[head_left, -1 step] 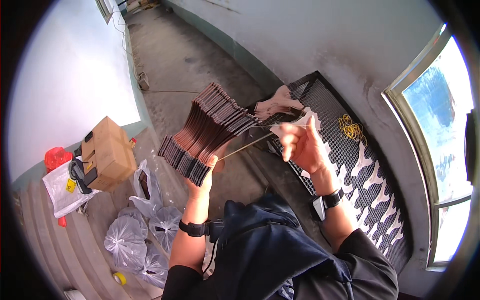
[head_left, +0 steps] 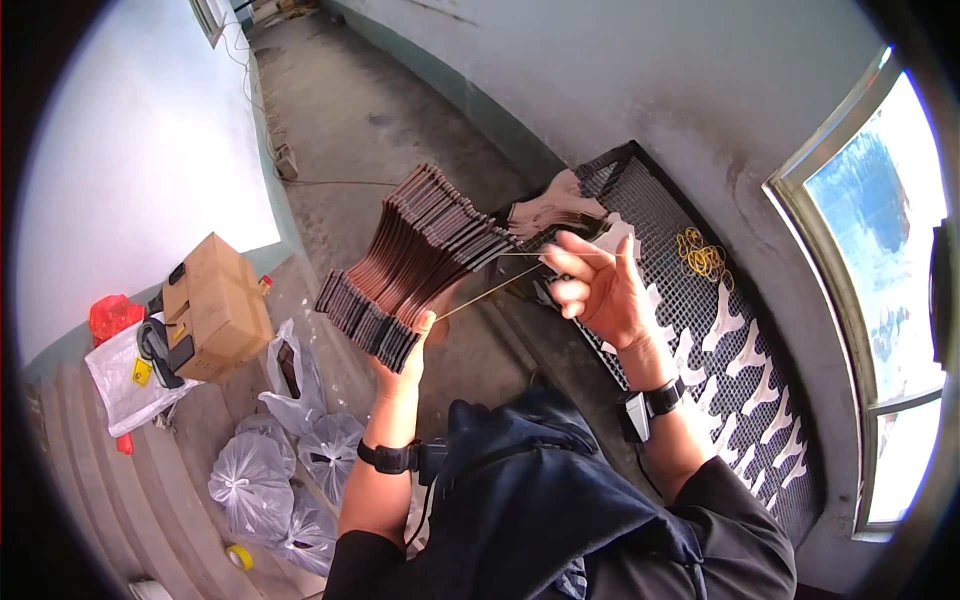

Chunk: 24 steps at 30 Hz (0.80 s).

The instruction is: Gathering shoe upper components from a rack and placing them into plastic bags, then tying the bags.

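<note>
Holding a brown stack [head_left: 415,250] mid-air, left hand [head_left: 402,375] wrapped round its near end. Right hand [head_left: 610,300] half-curled at a taut yellow band [head_left: 490,292] (hooked or pinched, can't tell). Likely bundling; next move probably calls for looping it round.

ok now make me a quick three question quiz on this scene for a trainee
1. What is the left hand holding?

2. True or false: the tangle of yellow bands lies on the black mesh.

3. Which of these runs out to the right hand?
A. a metal chain
B. a thin band
C. a thick red rope

Key:
1. A stack of dark brown pieces
2. True
3. B
</note>
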Tool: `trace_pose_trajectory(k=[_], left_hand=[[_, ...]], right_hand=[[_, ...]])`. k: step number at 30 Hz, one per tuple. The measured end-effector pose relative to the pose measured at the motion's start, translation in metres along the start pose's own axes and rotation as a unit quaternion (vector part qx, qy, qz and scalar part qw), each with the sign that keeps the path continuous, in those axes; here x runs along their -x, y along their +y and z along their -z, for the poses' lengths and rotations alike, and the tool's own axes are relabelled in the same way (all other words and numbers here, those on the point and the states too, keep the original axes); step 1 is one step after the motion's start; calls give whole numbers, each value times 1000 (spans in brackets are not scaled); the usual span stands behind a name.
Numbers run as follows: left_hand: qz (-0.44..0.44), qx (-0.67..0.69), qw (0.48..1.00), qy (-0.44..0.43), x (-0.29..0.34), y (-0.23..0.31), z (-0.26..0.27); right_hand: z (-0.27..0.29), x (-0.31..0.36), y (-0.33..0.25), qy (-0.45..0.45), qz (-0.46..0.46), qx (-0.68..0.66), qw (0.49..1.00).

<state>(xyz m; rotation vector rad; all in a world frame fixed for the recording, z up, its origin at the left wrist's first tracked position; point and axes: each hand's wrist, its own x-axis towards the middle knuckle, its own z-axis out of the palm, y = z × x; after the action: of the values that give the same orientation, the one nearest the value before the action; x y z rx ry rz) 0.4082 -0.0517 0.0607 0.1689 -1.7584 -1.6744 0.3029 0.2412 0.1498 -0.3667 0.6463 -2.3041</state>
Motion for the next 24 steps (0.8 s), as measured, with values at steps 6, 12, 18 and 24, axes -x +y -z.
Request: trace_pose_trajectory(k=[6,12,18,24], left_hand=[[-219,-272,937,20,-19,46,-7],[-287,-277,901,-167,-33,88,-17],[-269,-250,848,-381,-38,98,-10],[-59,-91,951,-290,5,20,22]], right_hand=[[-19,1,19,-17,113,285,952],[-65,-29,-2,67,77,615,782],[-64,-58,-30,-28,-10,653,757],[10,-21,-5,168,-90,439,878]])
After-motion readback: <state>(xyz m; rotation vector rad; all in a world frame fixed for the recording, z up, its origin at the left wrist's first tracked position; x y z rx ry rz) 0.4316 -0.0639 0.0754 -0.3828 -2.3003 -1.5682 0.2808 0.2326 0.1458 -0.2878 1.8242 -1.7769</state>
